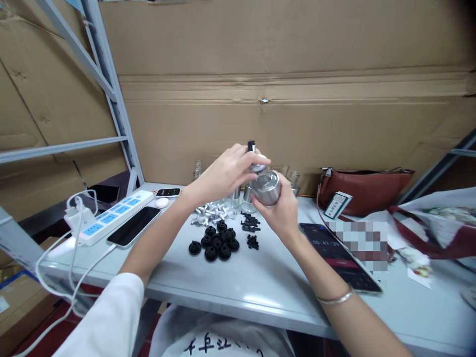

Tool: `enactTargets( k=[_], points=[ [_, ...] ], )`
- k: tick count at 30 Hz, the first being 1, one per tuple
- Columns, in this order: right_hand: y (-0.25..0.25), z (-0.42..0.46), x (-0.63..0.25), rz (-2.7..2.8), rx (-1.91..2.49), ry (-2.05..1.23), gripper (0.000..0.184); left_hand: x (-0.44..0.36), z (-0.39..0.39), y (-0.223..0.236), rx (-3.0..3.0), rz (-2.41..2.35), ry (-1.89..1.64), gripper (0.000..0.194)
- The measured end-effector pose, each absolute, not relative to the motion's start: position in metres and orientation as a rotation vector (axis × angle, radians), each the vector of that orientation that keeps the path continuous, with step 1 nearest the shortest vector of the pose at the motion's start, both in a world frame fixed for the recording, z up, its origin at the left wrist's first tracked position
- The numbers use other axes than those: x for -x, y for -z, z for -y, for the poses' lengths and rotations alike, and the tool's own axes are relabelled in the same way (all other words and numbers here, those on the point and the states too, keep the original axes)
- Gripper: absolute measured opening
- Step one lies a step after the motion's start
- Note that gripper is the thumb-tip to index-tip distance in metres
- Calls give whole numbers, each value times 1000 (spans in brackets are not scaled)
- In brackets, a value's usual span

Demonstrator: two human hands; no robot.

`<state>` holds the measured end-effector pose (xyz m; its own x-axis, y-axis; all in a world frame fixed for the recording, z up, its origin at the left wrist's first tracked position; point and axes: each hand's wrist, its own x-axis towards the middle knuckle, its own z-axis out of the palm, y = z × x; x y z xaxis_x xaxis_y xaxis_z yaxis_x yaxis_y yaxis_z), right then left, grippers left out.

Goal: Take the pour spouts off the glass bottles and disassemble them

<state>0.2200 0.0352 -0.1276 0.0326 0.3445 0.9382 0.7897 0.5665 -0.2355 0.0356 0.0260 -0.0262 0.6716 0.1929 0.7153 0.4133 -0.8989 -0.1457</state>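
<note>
My right hand (279, 210) is wrapped around a bottle (268, 190) of clear glass with a silver metal sleeve. The bottle is tilted, with its base towards me. At its far end, the fingers of my left hand (236, 166) are closed on a silver cap (258, 167) with a black upright tip (251, 146). Whether the cap is seated on the neck, I cannot tell. Below my hands lie a cluster of round black stepped parts (217, 242), a pile of shiny silver pieces (211, 213), several thin black sticks (250, 222) and a few tiny black bits (253, 242).
More glass bottles (293, 181) stand behind my hands near the cardboard wall (297, 114). A power strip (117, 218) and a phone (134, 227) lie at left. On the right are a tablet showing a timer (340, 258), a brown bag (366, 188) and a small box (337, 205).
</note>
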Motion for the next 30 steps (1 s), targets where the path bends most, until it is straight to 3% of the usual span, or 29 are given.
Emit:
enactTargets(
  k=[3, 6, 10, 13, 18, 30],
  points=[
    [133, -37, -221, 1563, 1072, 409, 57, -32, -21, 26, 2719, 616, 1057, 34],
    [134, -39, -229, 1593, 1060, 594, 52, -22, -21, 21, 2866, 858, 1029, 58],
    [130, -41, -240, 1562, 1017, 793, 46, -12, -22, 17, 3040, 1099, 773, 46],
    [126, -41, -246, 1529, 995, 876, 41, -14, -19, 18, 3143, 1123, 676, 52],
    [127, -45, -252, 1526, 969, 920, 35, -24, -13, 20, 3156, 1244, 705, 58],
    [126, -42, -246, 1599, 978, 834, 45, -29, -10, 21, 3130, 1120, 969, 57]
  ],
)
